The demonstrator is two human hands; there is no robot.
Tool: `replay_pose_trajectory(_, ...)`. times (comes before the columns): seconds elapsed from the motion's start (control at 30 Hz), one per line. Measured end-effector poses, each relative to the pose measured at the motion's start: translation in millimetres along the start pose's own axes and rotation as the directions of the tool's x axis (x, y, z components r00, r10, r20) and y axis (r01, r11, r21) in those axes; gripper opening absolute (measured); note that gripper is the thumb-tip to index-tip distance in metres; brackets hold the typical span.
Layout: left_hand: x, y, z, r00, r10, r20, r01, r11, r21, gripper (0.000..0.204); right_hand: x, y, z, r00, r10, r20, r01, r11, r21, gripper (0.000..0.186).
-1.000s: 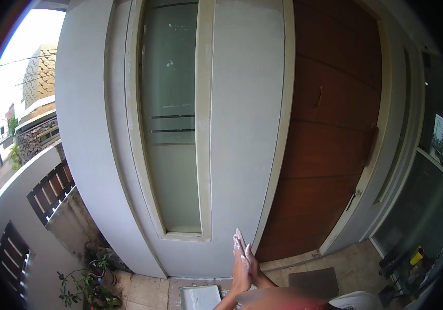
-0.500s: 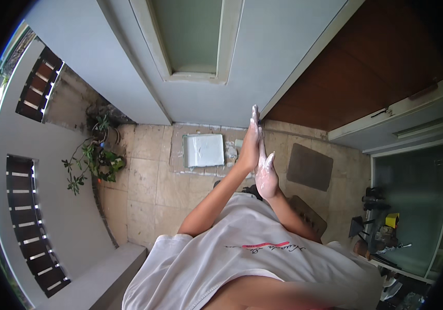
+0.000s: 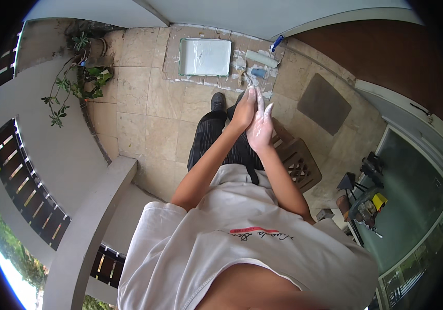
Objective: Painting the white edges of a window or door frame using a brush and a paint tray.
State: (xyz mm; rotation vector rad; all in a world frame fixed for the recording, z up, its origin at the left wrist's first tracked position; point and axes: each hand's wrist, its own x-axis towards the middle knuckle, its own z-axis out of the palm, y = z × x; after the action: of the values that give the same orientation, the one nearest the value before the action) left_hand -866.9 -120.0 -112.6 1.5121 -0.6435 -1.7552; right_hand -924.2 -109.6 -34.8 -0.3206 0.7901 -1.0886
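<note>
- Left hand (image 3: 244,111): fingers long and straight, together, laid against the right hand's; its palm side is hidden.
- Right hand (image 3: 260,129): fingers extended, thumb apart, part of palm visible with white smears. Fingertips of both overlap, can't separate every finger.
- Neither hand grips an object that I can see; the contact gap is hidden.
- Paint tray (image 3: 180,58): on cardboard (image 3: 172,70) on the floor, beyond the hands, white inside; surface too glossy to judge depth.
- Pale roller sleeve (image 3: 262,58): right of tray, on the cardboard. Blue handle (image 3: 277,43) near its far end; can't tell if joined.
- Brush (image 3: 240,76): between tray and sleeve, small, bristles hard to make out. Small blue piece (image 3: 257,73) beside it, kind unclear.
- Left shoe (image 3: 218,101) clear; right shoe mostly behind the hands.
- Brown plastic chair (image 3: 300,166): partly covered by right forearm.
- Door (image 3: 371,51): cut off at upper right.
- Lower edge: blurred patch over the collar area.
</note>
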Motion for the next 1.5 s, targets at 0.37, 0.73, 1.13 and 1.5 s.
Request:
replay_pose_trajectory(0.37,40,-110,-27,0.961,-0.062,-0.27,0.077,0.996,0.046,0.042,72,103,-93,0.987,0.089,-0.136,-0.127,0.942,-0.31,0.06)
replay_pose_trajectory(0.73,18,-141,-60,0.974,-0.146,-0.173,0.146,0.989,-0.013,0.047,87,152,-118,0.944,0.184,-0.273,-0.216,0.972,-0.092,0.066)
replay_pose_trajectory(1.13,68,-198,-132,0.926,-0.272,-0.262,0.296,0.953,0.058,0.024,229,234,-417,0.869,-0.002,-0.495,-0.44,0.455,-0.774,0.027)
replay_pose_trajectory(1.5,112,-198,-128,0.851,-0.406,-0.333,0.35,0.911,-0.216,0.028,317,280,-512,0.883,-0.317,-0.347,-0.47,-0.62,-0.628,0.023)
